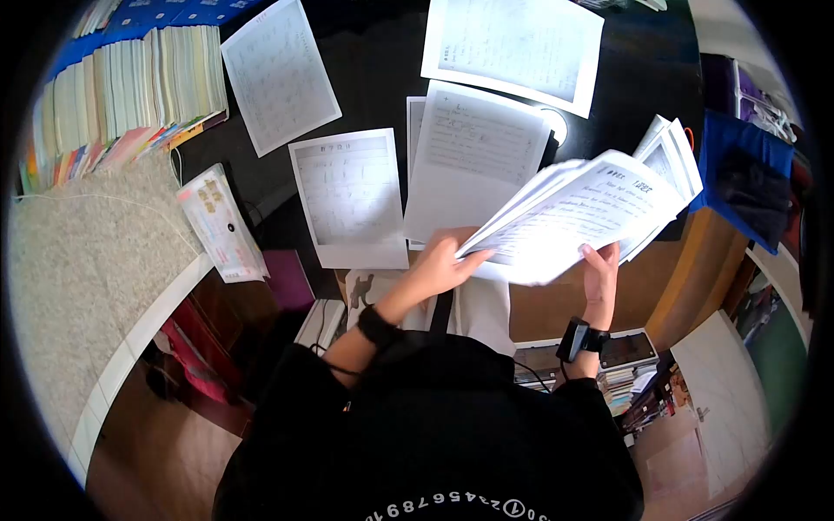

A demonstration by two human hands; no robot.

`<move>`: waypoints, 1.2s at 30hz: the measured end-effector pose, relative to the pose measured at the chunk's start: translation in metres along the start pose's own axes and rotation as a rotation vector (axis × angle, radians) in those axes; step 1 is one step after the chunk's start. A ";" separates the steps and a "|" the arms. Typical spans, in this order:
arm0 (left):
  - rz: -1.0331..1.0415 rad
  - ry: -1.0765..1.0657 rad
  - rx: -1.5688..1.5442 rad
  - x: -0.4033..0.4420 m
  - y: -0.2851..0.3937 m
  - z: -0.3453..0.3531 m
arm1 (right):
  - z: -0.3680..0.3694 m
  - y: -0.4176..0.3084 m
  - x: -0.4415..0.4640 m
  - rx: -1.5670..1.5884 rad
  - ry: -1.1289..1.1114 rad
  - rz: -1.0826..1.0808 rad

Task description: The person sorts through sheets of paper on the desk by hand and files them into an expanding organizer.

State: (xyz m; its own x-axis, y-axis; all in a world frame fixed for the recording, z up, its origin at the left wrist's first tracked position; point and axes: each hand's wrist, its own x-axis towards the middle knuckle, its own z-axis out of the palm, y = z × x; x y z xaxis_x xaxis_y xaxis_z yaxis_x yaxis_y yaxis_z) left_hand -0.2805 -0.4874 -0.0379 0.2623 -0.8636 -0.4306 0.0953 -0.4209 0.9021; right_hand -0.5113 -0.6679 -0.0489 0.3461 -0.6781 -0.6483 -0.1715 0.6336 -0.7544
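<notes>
While both of your hands are busy with the sheaf of papers (573, 213), please take the lined page (478, 130) on the black desk (373, 61) as your landmark. The sheaf is raised at the near right of this page and hides its lower right part from the camera. Your left hand (445, 263) is closed on the sheaf's near left corner, with the thumb lying on top. Your right hand (599, 271) pinches the near edge, thumb above; its other fingers are mostly behind the paper, so I cannot tell how deep they reach.

To the left of the lined page lies the headed sheet (347, 195), and farther to the left, more away from you, the slanted sheet (282, 78). Beyond the lined page, the wide sheet (512, 43) meets its far edge (which one is on top, I cannot tell).

The leaves are fanned and bent at the right, so in my judgement the left corner should serve as the firm anchor. Let your right thumb separate only one leaf each time, with light pressure. A hard pinch could crease the paper, and a low sweep could push the lined page.
</notes>
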 end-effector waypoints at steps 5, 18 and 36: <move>0.169 0.119 0.049 -0.007 0.029 -0.032 | 0.047 -0.026 -0.002 -0.141 -0.384 -0.507; 0.267 0.215 -0.050 -0.013 0.023 -0.050 | 0.089 -0.040 0.000 -0.499 -0.438 -0.422; 0.276 0.315 0.111 -0.014 -0.028 -0.056 | 0.087 0.003 -0.007 -0.394 -0.323 -0.467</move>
State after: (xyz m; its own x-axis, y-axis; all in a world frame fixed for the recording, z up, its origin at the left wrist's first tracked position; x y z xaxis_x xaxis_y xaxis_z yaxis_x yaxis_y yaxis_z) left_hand -0.2329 -0.4483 -0.0556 0.5451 -0.8285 -0.1283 -0.1185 -0.2276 0.9665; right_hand -0.4338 -0.6289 -0.0381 0.7124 -0.6631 -0.2297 -0.2387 0.0788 -0.9679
